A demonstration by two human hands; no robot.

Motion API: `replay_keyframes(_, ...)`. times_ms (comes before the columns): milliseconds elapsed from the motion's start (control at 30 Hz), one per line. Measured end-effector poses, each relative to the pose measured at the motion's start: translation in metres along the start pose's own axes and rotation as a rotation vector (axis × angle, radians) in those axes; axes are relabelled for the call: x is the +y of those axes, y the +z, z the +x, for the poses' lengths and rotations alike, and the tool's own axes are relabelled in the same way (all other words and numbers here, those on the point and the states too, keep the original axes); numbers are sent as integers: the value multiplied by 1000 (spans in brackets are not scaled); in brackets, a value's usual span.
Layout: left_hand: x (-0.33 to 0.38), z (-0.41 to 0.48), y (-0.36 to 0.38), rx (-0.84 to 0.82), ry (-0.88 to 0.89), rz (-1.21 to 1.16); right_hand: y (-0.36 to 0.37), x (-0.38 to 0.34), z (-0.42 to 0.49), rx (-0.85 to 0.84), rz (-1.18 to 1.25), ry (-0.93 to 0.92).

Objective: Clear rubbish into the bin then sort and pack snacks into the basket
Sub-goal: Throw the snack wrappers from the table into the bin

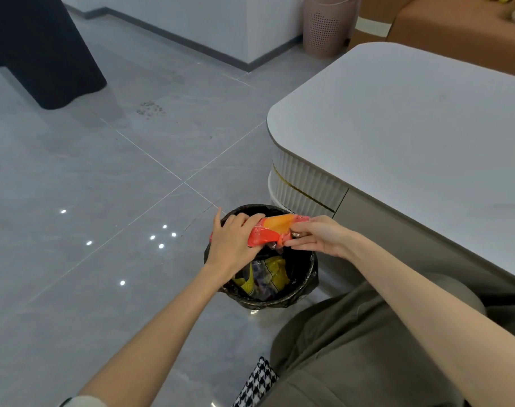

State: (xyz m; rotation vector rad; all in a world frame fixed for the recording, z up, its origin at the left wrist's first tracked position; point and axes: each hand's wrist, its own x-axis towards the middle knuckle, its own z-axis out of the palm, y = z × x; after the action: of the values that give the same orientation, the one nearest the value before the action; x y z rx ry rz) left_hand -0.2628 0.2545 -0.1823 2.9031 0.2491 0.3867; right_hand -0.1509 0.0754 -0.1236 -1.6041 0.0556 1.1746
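Note:
A small round bin [304, 289] lined with a black bag stands on the floor beside the table's corner. Yellow and dark wrappers [275, 274] lie inside it. Right over its opening I hold an orange-red snack wrapper [271, 227] with both hands. My left hand [232, 242] grips the wrapper's left end, its fingers curled over the top. My right hand [315, 235] pinches the right end, where some small dark scraps show under the fingers.
A low white table [412, 127] with a ribbed base fills the right side. A pink perforated basket [326, 24] stands by the far wall, with brown boxes [456, 27] behind the table. A black draped shape [41, 48] stands at far left on the grey tile floor. My knees lie at lower right.

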Motion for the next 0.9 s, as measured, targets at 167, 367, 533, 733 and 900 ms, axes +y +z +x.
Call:
replay_keyframes(167,-7,-12,16,-158,-91,-17,-4,19,4,136,-290,-176)
replay_keyframes(367,-5,-11,49,-267,-193,7,-17,51,12,249,-880,-371)
replay_keyframes(533,1,-2,87,-338,-217,72,-23,72,26,173,-1033,-248)
replay_keyframes(733,-3,-3,134,-443,-295,102,-33,80,46,141,-1161,-258)
replay_keyframes(900,-13,-11,169,-627,-256,191,-40,85,56,106,-1173,-229)
